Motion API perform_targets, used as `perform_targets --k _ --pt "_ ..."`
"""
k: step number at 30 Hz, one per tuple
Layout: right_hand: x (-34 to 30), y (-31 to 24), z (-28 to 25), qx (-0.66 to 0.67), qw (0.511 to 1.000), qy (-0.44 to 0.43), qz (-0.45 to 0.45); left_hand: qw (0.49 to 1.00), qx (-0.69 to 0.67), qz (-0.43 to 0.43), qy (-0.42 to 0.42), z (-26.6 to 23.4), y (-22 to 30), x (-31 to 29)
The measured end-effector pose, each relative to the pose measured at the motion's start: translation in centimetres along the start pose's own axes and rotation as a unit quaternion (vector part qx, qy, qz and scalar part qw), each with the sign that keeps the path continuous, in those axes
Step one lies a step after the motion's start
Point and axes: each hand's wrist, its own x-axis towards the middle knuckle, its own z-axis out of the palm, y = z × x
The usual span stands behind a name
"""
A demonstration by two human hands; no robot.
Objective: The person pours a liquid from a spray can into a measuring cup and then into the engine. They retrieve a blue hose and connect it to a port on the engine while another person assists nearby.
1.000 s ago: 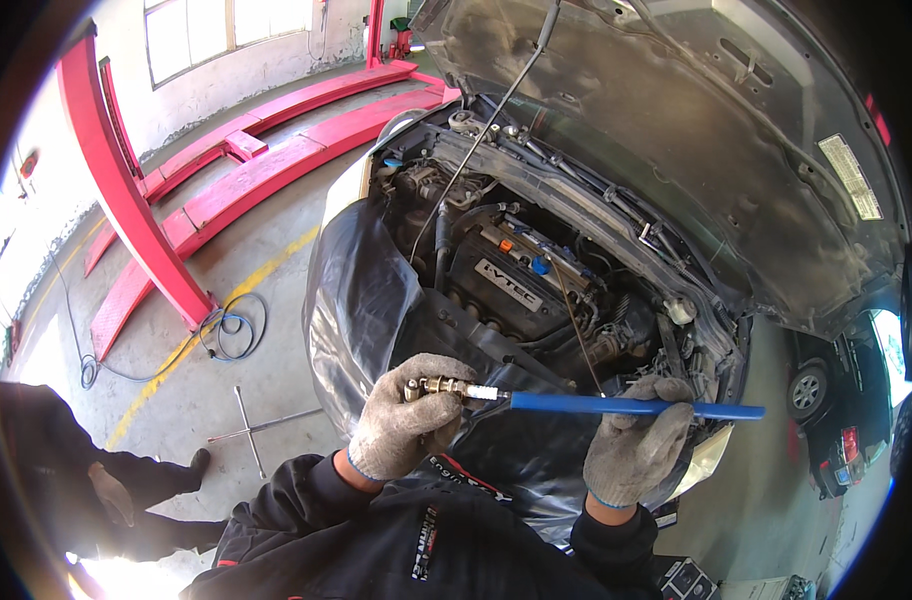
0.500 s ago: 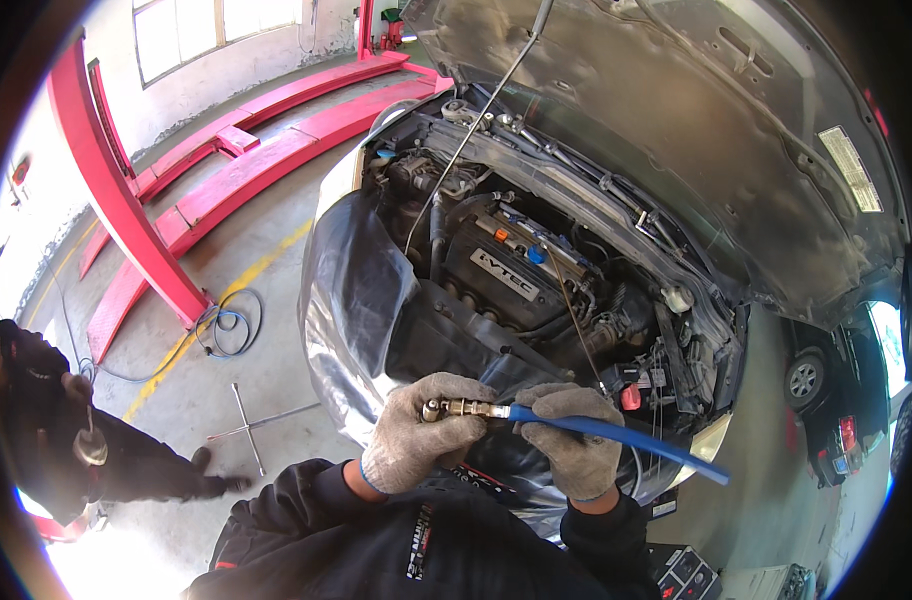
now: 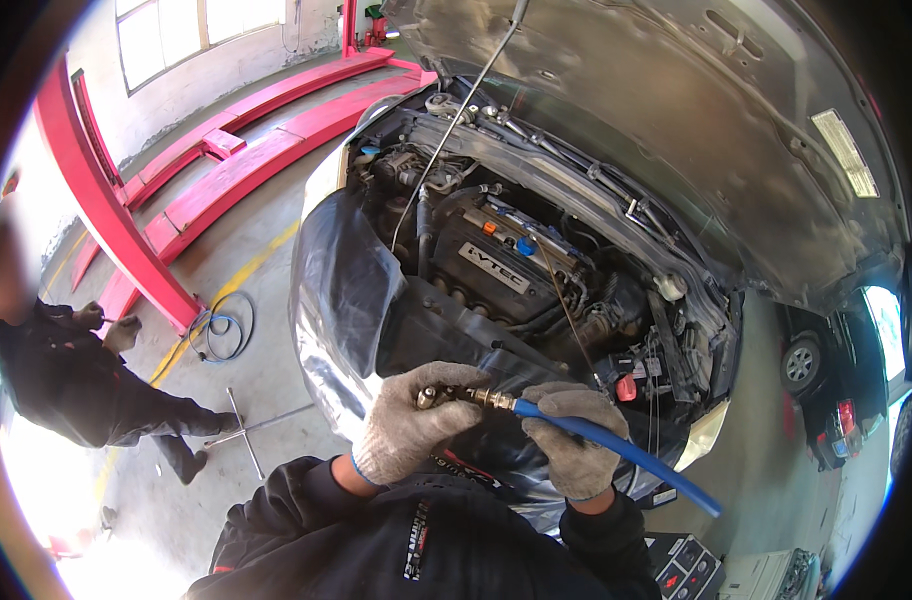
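Note:
In my left hand [image 3: 411, 425], which wears a grey work glove, the fingers close around a small metal fitting [image 3: 431, 397]. My right hand [image 3: 574, 445], gloved the same way, grips a blue hose [image 3: 656, 468] just behind its end. From that end a brass coupling [image 3: 496, 400] points at the fitting. Whether the two metal parts are joined I cannot tell, as the left fingers partly cover them. Both hands are held in front of my chest, over the near edge of an open engine bay. The dark engine cover [image 3: 501, 268] lies beyond them.
A prop rod [image 3: 446, 140] holds up the hood [image 3: 666, 130]. A protective cover [image 3: 341, 270] drapes the car's front. On the left are a red lift post [image 3: 111, 200], a coiled hose [image 3: 224, 328], a cross wrench [image 3: 241, 430] and another person [image 3: 66, 375]. A dark car [image 3: 826, 380] stands right.
The fitting in my left hand has tilted a little, and the blue hose's free end hangs slightly lower. At the left, the other person has moved and now stands more upright.

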Motion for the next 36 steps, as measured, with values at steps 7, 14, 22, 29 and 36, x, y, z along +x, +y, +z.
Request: perform_targets --k 7,14,22,29,36 --pt "0.3 0.2 -1.3 -0.052 0.997 -0.046 -0.047 0.997 0.057 -0.045 -0.012 0.3 -0.4 0.4" --pt "-1.6 0.6 -0.1 0.059 0.985 0.091 0.136 0.976 0.133 0.170 0.006 1.4 -2.1 1.1" --pt "-1.2 1.2 -0.3 0.207 0.943 0.095 0.242 0.974 0.163 0.157 0.025 1.0 -2.2 1.7" --pt "-1.5 1.4 -0.3 0.181 0.974 0.075 0.118 0.978 0.156 0.136 0.011 1.7 -2.5 1.4" --pt "-1.6 1.2 -0.1 0.116 0.985 0.053 0.119 0.989 0.113 0.095 0.011 1.5 -2.4 1.2"
